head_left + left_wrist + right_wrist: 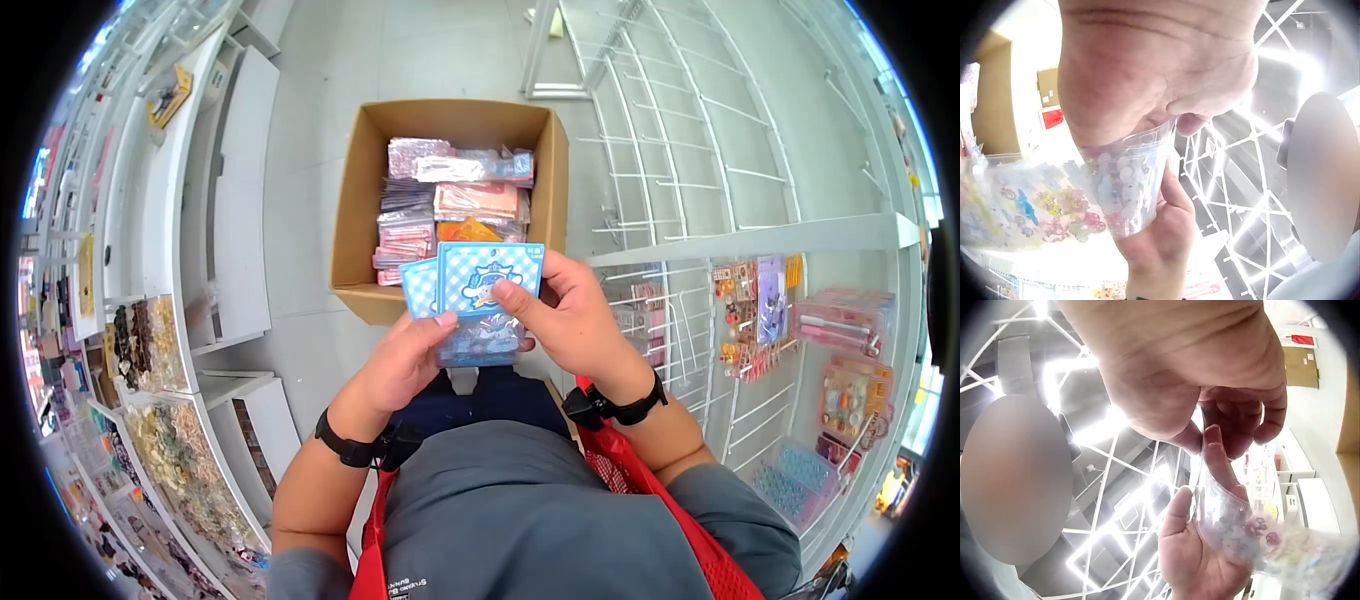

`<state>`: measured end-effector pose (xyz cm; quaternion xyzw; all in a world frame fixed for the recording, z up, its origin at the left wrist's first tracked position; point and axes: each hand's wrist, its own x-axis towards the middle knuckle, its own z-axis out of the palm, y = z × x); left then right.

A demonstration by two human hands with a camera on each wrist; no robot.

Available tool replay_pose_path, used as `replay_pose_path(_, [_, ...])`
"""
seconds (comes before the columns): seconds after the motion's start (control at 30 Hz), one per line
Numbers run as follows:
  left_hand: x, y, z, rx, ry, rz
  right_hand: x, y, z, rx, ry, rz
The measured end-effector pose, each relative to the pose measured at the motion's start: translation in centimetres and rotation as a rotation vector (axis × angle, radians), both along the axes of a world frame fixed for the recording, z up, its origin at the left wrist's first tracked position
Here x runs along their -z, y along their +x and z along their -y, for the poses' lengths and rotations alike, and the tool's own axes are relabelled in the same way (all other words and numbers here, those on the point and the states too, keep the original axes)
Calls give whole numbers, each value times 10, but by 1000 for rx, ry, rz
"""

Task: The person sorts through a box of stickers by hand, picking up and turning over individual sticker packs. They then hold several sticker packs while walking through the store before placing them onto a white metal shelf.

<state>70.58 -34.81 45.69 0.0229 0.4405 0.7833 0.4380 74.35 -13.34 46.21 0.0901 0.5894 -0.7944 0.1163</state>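
In the head view a clear plastic packet with a blue-and-white checked header card (490, 270) is held up in front of the body, and a second checked card (419, 288) fans out behind its left side. My left hand (395, 362) pinches the packets at the left, thumb over the front. From the right, my right hand (578, 318) grips the front packet, its thumb on the card's printed emblem. The wrist views show clear packet film (1132, 194) with small pastel cartoon figures between both hands. Multicoloured figures show on another stretch of film (1041, 203).
An open cardboard box (352, 210) on the floor holds several stacks of packaged goods (478, 201). White shelving (225, 200) with accessories stands left. A wire display rack (700, 130) rises on the right, with hanging goods (770, 300) on its lower part.
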Motion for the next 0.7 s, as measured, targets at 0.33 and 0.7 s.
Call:
replay_pose_path(0.33, [-36, 36, 69, -183, -188, -375, -32, 23, 74, 94, -87, -175])
replay_pose_path(0.7, [-47, 50, 240, -473, -160, -511, -66, 49, 194, 122, -198, -314])
